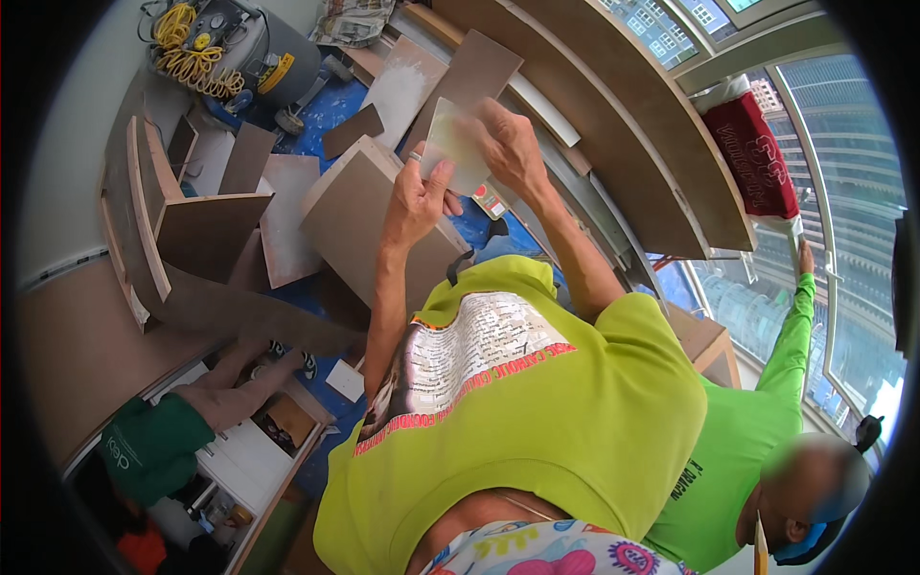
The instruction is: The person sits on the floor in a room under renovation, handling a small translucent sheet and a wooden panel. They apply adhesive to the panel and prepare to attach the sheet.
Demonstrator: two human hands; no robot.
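Observation:
My left hand [419, 196] is closed on the lower left edge of a pale, see-through flat rectangle [458, 153], with the thumb on its face. What the rectangle is made of, or exactly what it is, I cannot make out. Against its upper right side is my right hand [511, 144], fingers curled. Its fingertips are blurred at the rectangle's face, so whether they hold something small there is hidden. Just below the rectangle shows a small red and yellow package [489, 199]. Under my left wrist stands a brown box-like board piece [359, 216].
A grey air compressor [264, 57] with a yellow coiled hose stands at far left. Brown boards [216, 225] lean about; long curved panels [613, 115] run along the right. One person [158, 446] is low at left; another [738, 441] reaches toward the window.

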